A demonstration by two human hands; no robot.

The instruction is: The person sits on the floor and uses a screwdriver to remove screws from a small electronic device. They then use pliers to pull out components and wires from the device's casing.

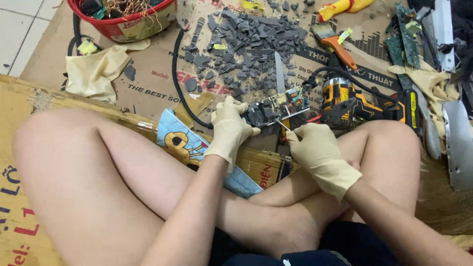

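The left hand, gloved, is closed around the near end of a circuit board, bracing it just above the crossed legs so it stays put. The right hand, also gloved, pinches a thin screwdriver whose tip points at ten o'clock and meets the board's lower edge, seemingly to pry or unscrew.

From the board outward, largest first: flattened cardboard covers the floor, probably to catch debris. At twelve o'clock lies a wide scatter of grey plastic shards. At ten o'clock, far off, stands a red basin of tangled wire, with a crumpled cloth below it. At three o'clock, just beside the board, a yellow-and-black power tool lies within easy reach. At one o'clock is an orange-handled brush; farther right, green board strips. A black cable curves from eleven o'clock down to the left hand.
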